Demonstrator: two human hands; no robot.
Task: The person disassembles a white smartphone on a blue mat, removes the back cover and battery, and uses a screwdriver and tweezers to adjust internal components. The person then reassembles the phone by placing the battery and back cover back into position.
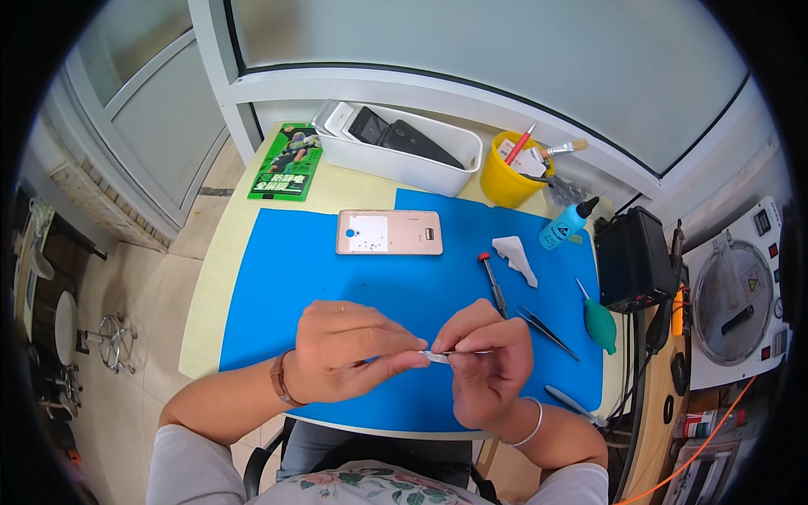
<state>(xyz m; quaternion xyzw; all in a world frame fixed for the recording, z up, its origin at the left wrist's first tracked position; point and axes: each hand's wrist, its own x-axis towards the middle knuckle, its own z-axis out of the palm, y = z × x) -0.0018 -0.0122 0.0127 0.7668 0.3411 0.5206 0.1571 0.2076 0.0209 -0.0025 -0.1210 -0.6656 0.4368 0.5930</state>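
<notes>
My left hand (353, 349) and my right hand (495, 360) meet over the near part of the blue mat (295, 278). Both pinch a small thin whitish piece (436, 358), too small to name. A thin dark edge shows between my right fingers. Beyond my hands lies a rose-gold phone back cover (414, 236), with a white patch (368, 229) bearing small dark specks. To its right are a red-capped screwdriver (492, 279), a crumpled white wipe (516, 259) and black tweezers (549, 333).
A white bin (404, 166) of phones and a yellow cup (505, 181) of tools stand at the back. Rightward are a blue bottle (566, 225), a green air blower (601, 325), a black box-shaped device (633, 259) and a grey pen-like tool (572, 402). A green packet (286, 164) lies back left.
</notes>
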